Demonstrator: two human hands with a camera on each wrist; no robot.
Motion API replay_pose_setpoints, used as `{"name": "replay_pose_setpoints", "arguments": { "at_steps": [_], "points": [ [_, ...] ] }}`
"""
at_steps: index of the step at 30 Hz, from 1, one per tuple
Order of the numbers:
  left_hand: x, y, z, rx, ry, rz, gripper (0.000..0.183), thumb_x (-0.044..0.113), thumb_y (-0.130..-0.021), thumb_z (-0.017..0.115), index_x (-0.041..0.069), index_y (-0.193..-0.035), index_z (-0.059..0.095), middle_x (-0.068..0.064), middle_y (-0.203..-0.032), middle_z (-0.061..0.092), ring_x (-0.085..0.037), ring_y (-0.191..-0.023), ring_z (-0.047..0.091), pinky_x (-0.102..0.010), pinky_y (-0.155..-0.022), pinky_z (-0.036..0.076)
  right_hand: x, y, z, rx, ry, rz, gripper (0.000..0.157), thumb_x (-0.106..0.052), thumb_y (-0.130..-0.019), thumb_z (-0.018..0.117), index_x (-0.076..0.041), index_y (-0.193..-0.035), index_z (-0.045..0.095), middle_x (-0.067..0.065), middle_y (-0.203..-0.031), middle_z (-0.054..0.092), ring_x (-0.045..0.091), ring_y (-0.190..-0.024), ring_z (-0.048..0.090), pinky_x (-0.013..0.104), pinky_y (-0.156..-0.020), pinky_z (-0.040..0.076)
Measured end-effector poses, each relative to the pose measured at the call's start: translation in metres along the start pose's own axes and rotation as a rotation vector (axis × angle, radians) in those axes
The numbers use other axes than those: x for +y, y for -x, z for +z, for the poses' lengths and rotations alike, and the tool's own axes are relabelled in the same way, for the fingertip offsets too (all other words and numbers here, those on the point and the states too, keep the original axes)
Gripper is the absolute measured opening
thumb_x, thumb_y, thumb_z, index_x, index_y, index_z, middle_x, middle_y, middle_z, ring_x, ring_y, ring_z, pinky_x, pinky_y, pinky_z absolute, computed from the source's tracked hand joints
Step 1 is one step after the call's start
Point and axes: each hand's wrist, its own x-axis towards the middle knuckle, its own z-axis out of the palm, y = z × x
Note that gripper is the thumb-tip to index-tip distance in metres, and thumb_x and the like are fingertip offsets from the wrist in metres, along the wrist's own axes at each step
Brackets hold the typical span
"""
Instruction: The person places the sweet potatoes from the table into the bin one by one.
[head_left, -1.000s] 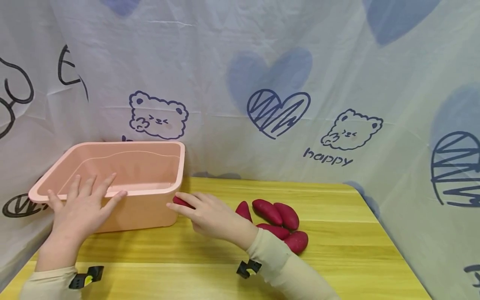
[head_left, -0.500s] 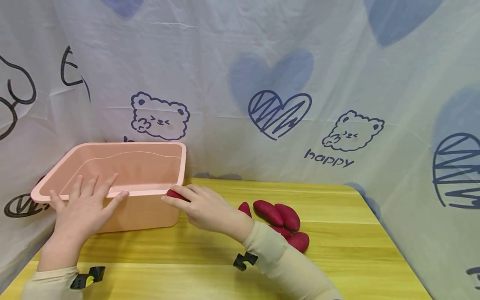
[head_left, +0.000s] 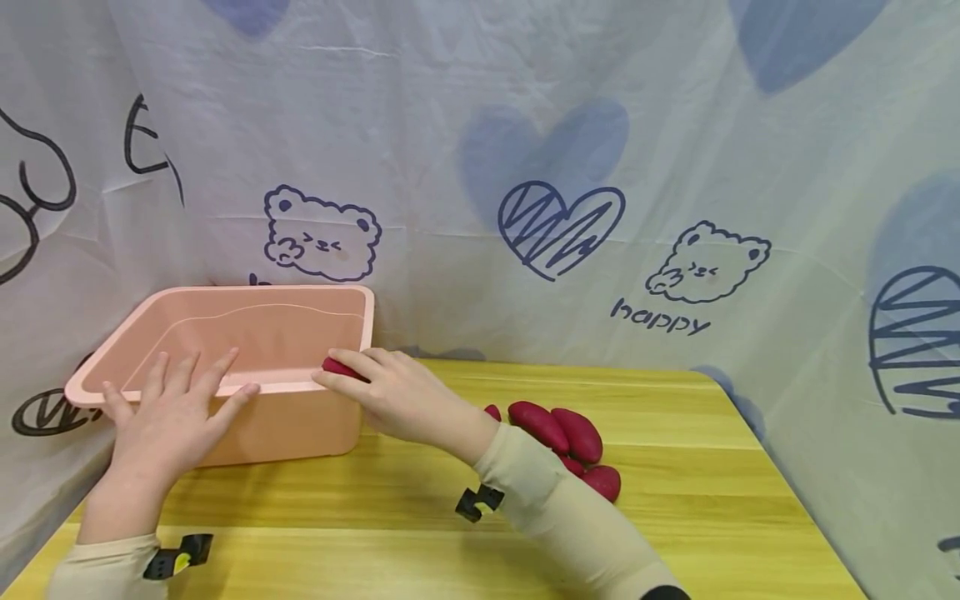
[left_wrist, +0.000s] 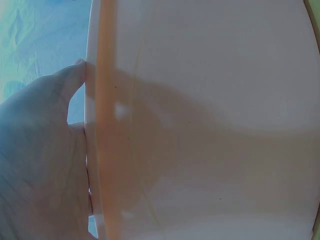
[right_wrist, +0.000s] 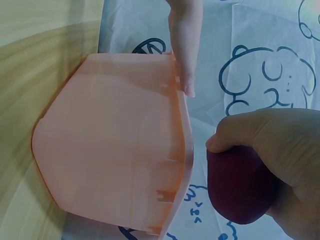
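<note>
My left hand (head_left: 167, 429) spreads its fingers apart over the near rim of a pink bin (head_left: 288, 429), my thumb touching the outside edge; the fingertips reach past the rim. The bin stands at the far left corner of the surface (head_left: 675, 542), which has a glossy yellow wood grain. It looks like smooth, slightly glossy plastic, a deep box with rounded corners and a rolled lip.

Near the right end of that rim, my right hand (head_left: 401, 398) pinches a dark red tuber (right_wrist: 235, 185), smooth and matte with a blunt, rounded end. I hold it just above the rim, apart from it. To the right, past the middle of the surface and nearer its far edge, more red tubers (head_left: 576, 433) lie clustered, plump and tapering. Behind everything hangs a creased pale cloth (head_left: 442, 283) printed with blue hearts and bear outlines.

My right forearm in its cream sleeve (head_left: 562, 508) covers part of the cluster, so I see only a tip of one and can't be sure of the count. Much of the held tuber is hidden by my fingers. The near wall hides part of the bin's floor, and the left wrist view is hazy with shadow.
</note>
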Motion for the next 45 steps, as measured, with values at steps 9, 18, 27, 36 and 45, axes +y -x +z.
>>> {"name": "replay_pose_setpoints", "arguments": {
  "at_steps": [9, 18, 27, 36, 45],
  "points": [
    [-0.001, -0.001, 0.001, 0.0, -0.002, -0.004, 0.077, 0.068, -0.096, 0.029, 0.021, -0.156, 0.019, -0.033, -0.157, 0.015, -0.057, -0.144, -0.004, -0.083, -0.094, -0.021, 0.009, -0.016, 0.003, -0.003, -0.006, 0.028, 0.049, -0.017, -0.093, 0.059, -0.022, -0.141, 0.051, 0.004, -0.142, 0.054, 0.019, -0.118, 0.059, 0.03, -0.091, 0.055],
    [0.0, -0.002, 0.001, 0.002, 0.006, -0.01, 0.078, 0.069, -0.095, 0.029, 0.02, -0.156, 0.021, -0.034, -0.156, 0.016, -0.057, -0.144, -0.003, -0.083, -0.094, -0.021, 0.014, -0.038, 0.008, 0.077, -0.018, 0.026, 0.045, -0.021, -0.095, 0.059, -0.023, -0.14, 0.053, 0.005, -0.146, 0.051, 0.02, -0.123, 0.057, 0.029, -0.093, 0.053],
    [0.0, -0.003, 0.0, 0.005, 0.008, -0.007, 0.077, 0.069, -0.096, 0.028, 0.021, -0.156, 0.02, -0.033, -0.156, 0.016, -0.057, -0.144, -0.003, -0.083, -0.094, -0.022, 0.019, -0.057, 0.015, 0.091, -0.051, 0.036, 0.045, -0.014, -0.094, 0.055, -0.02, -0.139, 0.055, 0.006, -0.143, 0.054, 0.019, -0.122, 0.058, 0.027, -0.105, 0.046],
    [0.0, -0.003, -0.001, 0.011, 0.01, -0.002, 0.077, 0.068, -0.096, 0.029, 0.02, -0.156, 0.023, -0.034, -0.155, 0.019, -0.058, -0.144, -0.001, -0.083, -0.094, -0.02, 0.025, -0.069, 0.03, 0.073, -0.133, 0.115, 0.042, -0.021, -0.096, 0.059, -0.02, -0.137, 0.056, 0.007, -0.148, 0.049, 0.025, -0.124, 0.058, 0.034, -0.106, 0.046],
    [-0.001, -0.001, 0.002, 0.022, 0.014, 0.004, 0.074, 0.067, -0.097, 0.03, 0.022, -0.155, 0.024, -0.034, -0.154, 0.021, -0.057, -0.144, 0.0, -0.083, -0.095, -0.02, 0.022, -0.079, 0.047, 0.069, -0.173, 0.166, 0.045, -0.018, -0.095, 0.059, -0.02, -0.139, 0.054, 0.007, -0.15, 0.047, 0.023, -0.121, 0.059, 0.031, -0.106, 0.046]
  ]
}}
